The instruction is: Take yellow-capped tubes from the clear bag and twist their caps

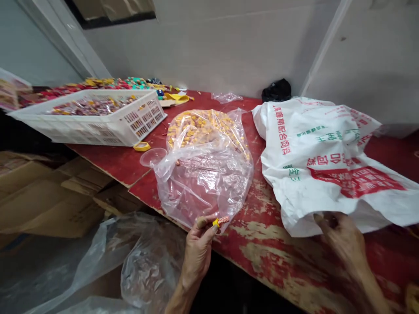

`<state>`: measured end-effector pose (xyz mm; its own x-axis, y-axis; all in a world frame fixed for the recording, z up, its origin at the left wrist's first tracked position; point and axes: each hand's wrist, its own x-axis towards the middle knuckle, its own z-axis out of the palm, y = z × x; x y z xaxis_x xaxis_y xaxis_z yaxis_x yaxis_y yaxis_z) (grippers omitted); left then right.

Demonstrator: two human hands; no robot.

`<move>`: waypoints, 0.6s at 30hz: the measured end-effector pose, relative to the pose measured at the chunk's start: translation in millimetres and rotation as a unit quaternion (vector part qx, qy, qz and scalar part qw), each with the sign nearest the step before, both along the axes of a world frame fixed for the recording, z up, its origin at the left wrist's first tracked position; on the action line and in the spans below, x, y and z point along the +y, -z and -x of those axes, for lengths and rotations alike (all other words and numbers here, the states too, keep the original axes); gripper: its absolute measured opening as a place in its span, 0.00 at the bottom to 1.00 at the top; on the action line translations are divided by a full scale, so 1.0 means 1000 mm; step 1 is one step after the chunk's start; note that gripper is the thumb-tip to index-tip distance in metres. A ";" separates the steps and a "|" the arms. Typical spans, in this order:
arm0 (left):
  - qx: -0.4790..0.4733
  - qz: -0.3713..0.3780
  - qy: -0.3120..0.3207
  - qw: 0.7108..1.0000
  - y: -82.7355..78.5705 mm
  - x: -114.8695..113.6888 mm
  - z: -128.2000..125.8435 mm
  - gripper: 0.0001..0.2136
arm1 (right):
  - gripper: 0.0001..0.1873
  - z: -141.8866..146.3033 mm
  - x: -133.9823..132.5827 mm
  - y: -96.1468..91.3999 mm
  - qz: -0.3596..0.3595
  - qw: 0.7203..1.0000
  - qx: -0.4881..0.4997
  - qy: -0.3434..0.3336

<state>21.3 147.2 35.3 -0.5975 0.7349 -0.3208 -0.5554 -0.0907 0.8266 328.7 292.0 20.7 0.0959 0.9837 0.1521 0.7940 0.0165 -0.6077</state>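
My left hand (pixel 199 253) pinches a small wrapped sweet (pixel 220 221) with a yellow end and a pink-patterned wrapper between thumb and fingers. It sits at the near edge of a clear plastic bag (pixel 204 174), which lies on the table and holds many yellow pieces at its far end. My right hand (pixel 340 240) grips the lower hem of a white woven sack (pixel 327 161) printed with red and green Chinese lettering. The sack lies flat on the worn red table top (pixel 278 257), and my fingers partly hide the hem.
A white slotted plastic crate (pixel 98 126) of wrapped sweets stands at the back left, with more sweets heaped behind it. A clear plastic cup (pixel 153 157), yellow tape roll (pixel 142 146) and black bag (pixel 276 90) lie nearby. Cardboard boxes (pixel 42 205) and plastic sheeting sit below the table's left edge.
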 end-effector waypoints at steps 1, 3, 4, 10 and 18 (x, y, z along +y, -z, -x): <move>-0.004 0.003 0.015 1.000 0.001 -0.003 -0.007 0.19 | 0.24 0.000 -0.022 -0.002 0.021 0.997 0.069 -0.009; -0.007 0.007 0.046 0.999 0.004 -0.008 -0.023 0.19 | 0.27 0.010 -0.064 -0.007 0.069 0.963 0.255 -0.056; -0.007 0.009 0.061 0.998 0.006 -0.011 -0.031 0.19 | 0.27 0.019 -0.082 -0.009 0.090 0.932 0.341 -0.084; -0.021 -0.019 0.163 0.986 0.009 -0.030 -0.067 0.15 | 0.18 0.069 -0.130 -0.016 0.169 0.837 0.492 -0.169; 0.024 -0.009 0.145 0.989 0.012 -0.044 -0.083 0.11 | 0.14 0.085 -0.142 -0.019 0.167 0.863 0.407 -0.248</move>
<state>103.9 103.2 23.0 -0.3745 0.8831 -0.2825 -0.5205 0.0519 0.8523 243.5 149.7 39.7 -0.4080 0.9105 -0.0675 0.0466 -0.0531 -0.9975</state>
